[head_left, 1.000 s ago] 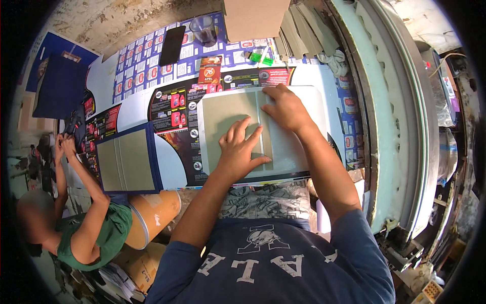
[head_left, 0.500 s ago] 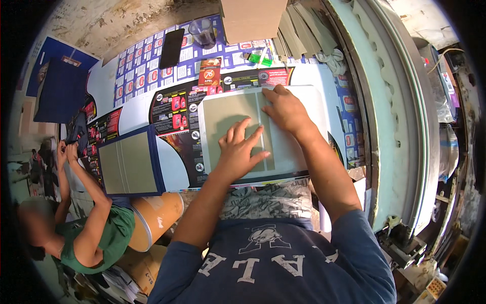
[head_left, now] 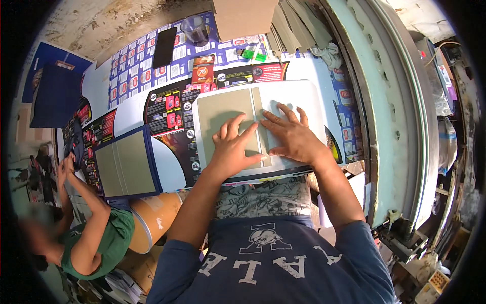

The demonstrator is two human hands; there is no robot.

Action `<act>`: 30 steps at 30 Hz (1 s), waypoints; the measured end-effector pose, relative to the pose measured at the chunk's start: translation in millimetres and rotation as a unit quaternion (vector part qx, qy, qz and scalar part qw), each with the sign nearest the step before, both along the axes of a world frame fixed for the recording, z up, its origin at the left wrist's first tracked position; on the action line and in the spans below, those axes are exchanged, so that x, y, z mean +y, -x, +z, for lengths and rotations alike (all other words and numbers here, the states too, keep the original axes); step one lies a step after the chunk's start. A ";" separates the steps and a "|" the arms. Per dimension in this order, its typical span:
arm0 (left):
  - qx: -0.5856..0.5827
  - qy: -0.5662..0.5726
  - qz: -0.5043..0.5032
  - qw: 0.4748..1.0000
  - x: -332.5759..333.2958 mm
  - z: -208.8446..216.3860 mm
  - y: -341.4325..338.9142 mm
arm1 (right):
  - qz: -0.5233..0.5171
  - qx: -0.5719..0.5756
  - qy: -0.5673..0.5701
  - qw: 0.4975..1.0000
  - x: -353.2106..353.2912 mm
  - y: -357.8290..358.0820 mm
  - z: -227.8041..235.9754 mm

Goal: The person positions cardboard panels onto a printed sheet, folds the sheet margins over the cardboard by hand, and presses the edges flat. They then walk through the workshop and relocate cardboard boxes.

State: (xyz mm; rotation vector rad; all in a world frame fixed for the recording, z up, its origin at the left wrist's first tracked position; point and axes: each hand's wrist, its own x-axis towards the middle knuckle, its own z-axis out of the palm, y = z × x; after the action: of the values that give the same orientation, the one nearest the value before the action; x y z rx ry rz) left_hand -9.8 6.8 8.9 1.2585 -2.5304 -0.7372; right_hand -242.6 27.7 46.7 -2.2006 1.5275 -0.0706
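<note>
A white sheet (head_left: 298,96) lies before me on the table. A wide greyish-tan board (head_left: 215,109) rests on its left half, with a narrow board strip (head_left: 257,101) beside it across a thin white gap. My left hand (head_left: 230,152) is open, fingers spread, pressing on the wide board near the gap; its thumb reaches toward the strip's lower part. My right hand (head_left: 296,137) is also open and spread, lying on the white sheet with its fingertips and thumb at the strip's right edge. Neither hand grips anything.
A blue-edged board cover (head_left: 124,162) lies to the left. Farther back are a phone (head_left: 165,48), a glass (head_left: 195,31), a red-brown pack (head_left: 203,70), a green lighter (head_left: 253,55) and stacked grey boards (head_left: 298,25). A co-worker in green (head_left: 109,238) handles dark material at far left.
My right hand has slid from the strip's far end down toward me and now lies flatter beside it. My left hand stays on the wide board. The view has shifted slightly.
</note>
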 end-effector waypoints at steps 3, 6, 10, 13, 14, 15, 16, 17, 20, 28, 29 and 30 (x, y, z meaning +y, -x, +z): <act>-0.009 -0.016 0.003 1.000 -0.4 2.0 -0.2 | 0.001 0.004 -0.009 1.000 -1.2 -2.0 3.6; -0.013 -0.024 0.003 1.000 0.2 1.3 -0.9 | 0.003 0.004 -0.009 1.000 -2.6 -3.7 5.9; -0.020 -0.017 0.002 1.000 0.2 1.2 -0.8 | -0.010 -0.023 0.012 1.000 -16.2 -6.9 5.0; -0.010 -0.001 -0.005 1.000 -1.4 0.0 -0.8 | -0.020 -0.002 0.054 0.998 -28.9 -15.2 -10.6; -0.014 0.001 -0.008 1.000 -1.1 -1.1 -0.5 | -0.021 0.017 0.065 0.997 -31.3 -18.1 -12.5; -0.019 0.002 -0.008 1.000 0.1 -2.1 -1.7 | -0.023 0.029 0.052 0.998 -32.3 -21.5 -10.4; -0.024 0.004 -0.008 1.000 0.2 -2.2 -2.4 | -0.024 0.040 0.039 0.998 -31.5 -24.8 -6.4; -0.026 0.000 -0.008 1.000 -0.6 -1.4 -2.3 | -0.025 0.052 0.027 0.998 -30.4 -27.6 -4.1; -0.027 -0.011 -0.007 1.000 -0.7 -0.1 -0.8 | -0.034 0.067 0.039 0.996 -23.0 -28.7 -10.2; -0.015 0.004 -0.010 1.000 0.0 -1.6 -1.9 | -0.022 0.062 0.025 0.998 -24.2 -24.3 -9.5; -0.013 0.005 -0.012 1.000 -0.1 -1.0 -1.3 | -0.020 0.065 0.019 0.998 -24.4 -23.8 -8.3; -0.013 0.006 -0.013 1.000 0.8 -1.4 -1.4 | -0.022 0.061 0.026 0.998 -23.9 -23.6 -9.3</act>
State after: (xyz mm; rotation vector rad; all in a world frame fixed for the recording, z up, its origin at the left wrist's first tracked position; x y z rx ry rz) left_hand -8.4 7.7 7.5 1.2429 -2.5719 -0.7150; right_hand -219.0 3.8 37.4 -2.2482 1.6589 0.0113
